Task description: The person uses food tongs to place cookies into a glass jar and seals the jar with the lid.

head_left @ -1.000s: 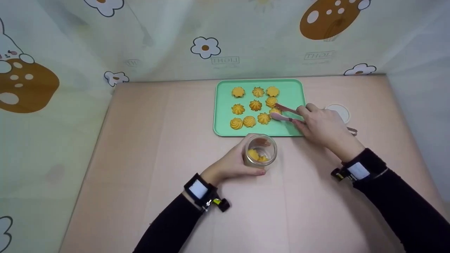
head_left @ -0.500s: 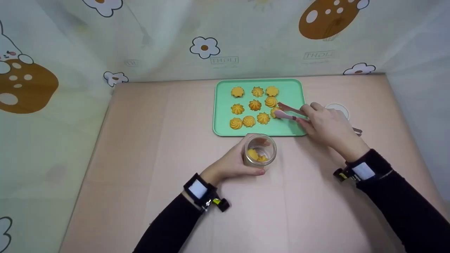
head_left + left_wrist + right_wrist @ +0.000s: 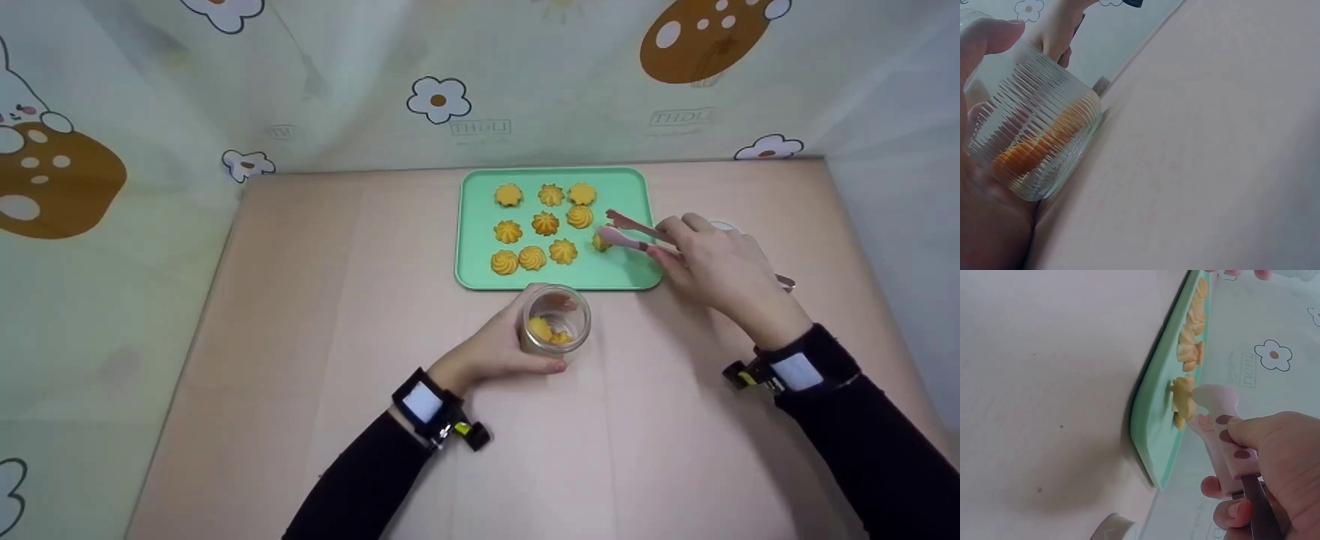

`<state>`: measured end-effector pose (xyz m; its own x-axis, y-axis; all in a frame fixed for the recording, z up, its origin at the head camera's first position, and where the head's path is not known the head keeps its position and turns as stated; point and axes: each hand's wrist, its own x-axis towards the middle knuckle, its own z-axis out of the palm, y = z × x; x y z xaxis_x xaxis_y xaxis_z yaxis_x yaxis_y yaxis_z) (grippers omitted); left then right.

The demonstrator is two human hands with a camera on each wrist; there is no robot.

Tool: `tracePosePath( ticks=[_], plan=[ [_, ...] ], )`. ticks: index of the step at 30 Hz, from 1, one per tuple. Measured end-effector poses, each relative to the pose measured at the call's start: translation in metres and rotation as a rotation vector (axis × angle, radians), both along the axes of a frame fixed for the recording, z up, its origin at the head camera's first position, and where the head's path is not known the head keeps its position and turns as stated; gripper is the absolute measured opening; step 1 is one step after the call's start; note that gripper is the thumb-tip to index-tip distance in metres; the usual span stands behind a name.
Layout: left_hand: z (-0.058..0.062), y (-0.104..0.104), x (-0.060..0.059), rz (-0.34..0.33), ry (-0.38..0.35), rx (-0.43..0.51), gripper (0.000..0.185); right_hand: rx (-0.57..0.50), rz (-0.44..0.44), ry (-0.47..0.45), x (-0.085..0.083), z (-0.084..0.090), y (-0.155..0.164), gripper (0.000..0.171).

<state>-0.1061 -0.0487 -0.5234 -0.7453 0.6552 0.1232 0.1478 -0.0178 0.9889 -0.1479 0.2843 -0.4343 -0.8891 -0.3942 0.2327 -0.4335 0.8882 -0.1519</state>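
Observation:
My left hand (image 3: 499, 345) grips a ribbed glass jar (image 3: 1044, 73) from its left side, just in front of the green tray (image 3: 480, 281). A few yellow cookies (image 3: 540, 328) lie at the jar's bottom. Over the tray's right end, my right hand (image 3: 716, 262) holds pink tongs (image 3: 621, 238) with dark handles. The tongs' two tips stand apart right at a swirled cookie (image 3: 1184, 396) on the tray, partly covering it in the head view. Several other piped cookies (image 3: 545, 223) lie in loose rows to its left.
A white round lid (image 3: 722, 225) lies right of the tray, mostly hidden behind my right hand. The pale pink table (image 3: 337, 300) meets a flower-printed curtain (image 3: 360, 97) at the back and left.
My right hand has drawn back to the right with the tongs, and the cookie at their tips has shifted right, away from the others. My left hand and the jar have stayed put.

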Motion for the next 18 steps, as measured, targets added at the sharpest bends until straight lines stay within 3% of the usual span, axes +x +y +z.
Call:
tracePosePath(
  ticks=[6, 9, 18],
  plan=[
    [0.001, 0.0, 0.0, -0.003, -0.011, 0.013, 0.09, -0.055, 0.029, 0.053, 0.002, 0.004, 0.002, 0.019],
    [0.002, 0.001, 0.001, -0.007, -0.021, 0.02, 0.09, -0.066, 0.018, 0.037, 0.002, 0.007, 0.001, 0.017],
    [0.002, 0.001, 0.0, -0.004, -0.02, 0.013, 0.092, 0.031, -0.079, -0.196, 0.004, 0.006, -0.009, 0.05]
  ],
)
